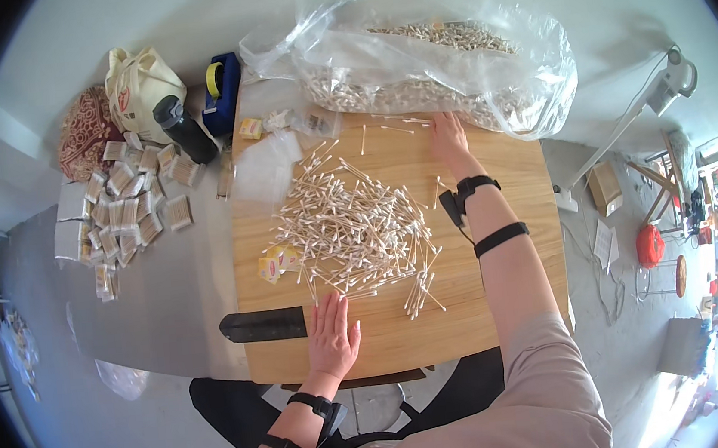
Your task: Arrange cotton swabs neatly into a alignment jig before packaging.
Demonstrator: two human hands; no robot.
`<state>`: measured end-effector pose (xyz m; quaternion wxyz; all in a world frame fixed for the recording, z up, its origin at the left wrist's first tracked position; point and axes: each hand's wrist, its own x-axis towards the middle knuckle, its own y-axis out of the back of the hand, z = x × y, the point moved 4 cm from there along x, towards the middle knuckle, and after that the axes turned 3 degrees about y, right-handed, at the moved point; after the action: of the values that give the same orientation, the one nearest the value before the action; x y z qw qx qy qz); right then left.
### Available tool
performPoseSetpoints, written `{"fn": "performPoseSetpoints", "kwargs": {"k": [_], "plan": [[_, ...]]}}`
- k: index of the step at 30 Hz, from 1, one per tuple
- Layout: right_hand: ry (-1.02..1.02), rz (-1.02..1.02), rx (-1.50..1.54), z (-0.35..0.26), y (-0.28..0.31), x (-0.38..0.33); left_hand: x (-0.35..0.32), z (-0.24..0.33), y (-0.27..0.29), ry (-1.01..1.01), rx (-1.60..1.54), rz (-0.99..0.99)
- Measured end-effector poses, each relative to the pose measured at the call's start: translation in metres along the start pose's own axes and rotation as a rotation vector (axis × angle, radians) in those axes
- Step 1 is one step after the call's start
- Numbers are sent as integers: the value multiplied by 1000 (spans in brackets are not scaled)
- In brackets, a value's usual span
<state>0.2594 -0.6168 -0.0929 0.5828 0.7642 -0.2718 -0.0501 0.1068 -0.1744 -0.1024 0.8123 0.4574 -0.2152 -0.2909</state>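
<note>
Table (504,296): wooden, centre of view.

Swabs (350,225): loose white pile at table centre; a few strays toward 12 o'clock and a small bunch at 5 o'clock of the pile.

Left hand (333,337): flat on table, palm down, at 6 o'clock of the pile, fingertips touching its near edge. Grip open, fingers spread, holding nothing. Black straps on wrist and forearm.

Right hand (449,139): stretched to the far table edge, at 1 o'clock of the pile, flat on the wood. Grip open, fingers extended, clamped on nothing. Touches or nearly touches the bag; cannot tell which. Black straps on wrist and forearm.

Bag (447,60): large, clear plastic, full of swabs, at 12 o'clock past the table edge.

Small yellow boxes (276,262): at 9 o'clock of the pile, just beside it.

Clear sleeves (267,168): at 11 o'clock of the pile.

Black strip (263,325): at 9 o'clock of left hand, overhanging the table's left edge.

Packets (128,207): filled, scattered on grey surface at 9 to 10 o'clock, well apart from the table.

Bottle (184,128), tape dispenser (220,86), cloth bag (138,85): grouped at 11 o'clock.
</note>
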Motion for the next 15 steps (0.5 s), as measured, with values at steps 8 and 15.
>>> {"fn": "performPoseSetpoints", "kwargs": {"k": [8,15], "plan": [[48,108,71,3,-18,-5,4,5,-1,-5,-4,2],[212,-88,155,-57,-10,-86,-1,-2,0,2,-10,23]]}}
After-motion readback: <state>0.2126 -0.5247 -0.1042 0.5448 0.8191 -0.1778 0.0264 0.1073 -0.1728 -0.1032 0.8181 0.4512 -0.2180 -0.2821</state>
